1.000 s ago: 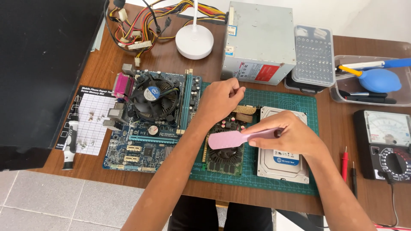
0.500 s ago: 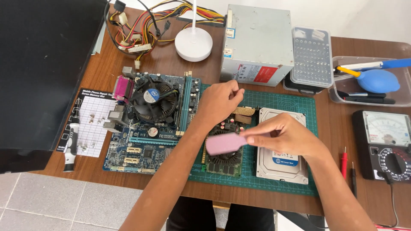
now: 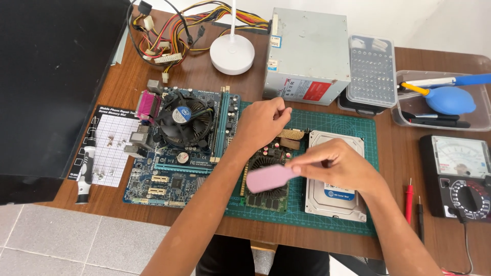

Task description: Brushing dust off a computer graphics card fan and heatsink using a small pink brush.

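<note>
A pink brush (image 3: 268, 177), blurred in this view, is held by its handle end in the closed grip of the right hand (image 3: 335, 166), its broad head lying over the fan of a graphics card (image 3: 267, 179). The card rests on a green cutting mat (image 3: 337, 125) near the front edge of the wooden worktop (image 3: 388, 245). The left hand (image 3: 263, 122) has its fingers curled at the card's far end; whether they pinch anything cannot be told. Just to the right of the card, also on the mat, lies a hard disk drive (image 3: 335, 202), partly covered by the right hand.

Left of the mat sits a blue motherboard (image 3: 179, 148) with a round cooler fan (image 3: 179, 118). Further left are a gridded screw mat (image 3: 110, 145) bearing small screws and a black-and-white screwdriver (image 3: 84, 174), beside a large black panel (image 3: 51, 87).

Behind the mat stand a grey power supply unit (image 3: 307, 53), its bundle of coloured cables (image 3: 174, 30), and a white round lamp base (image 3: 232, 53). To the right are a clear case of screwdriver bits (image 3: 372, 69), a clear tray (image 3: 481, 120) holding a blue air blower (image 3: 450, 99), and an analogue multimeter (image 3: 458, 176) with red and black probes (image 3: 410, 199).
</note>
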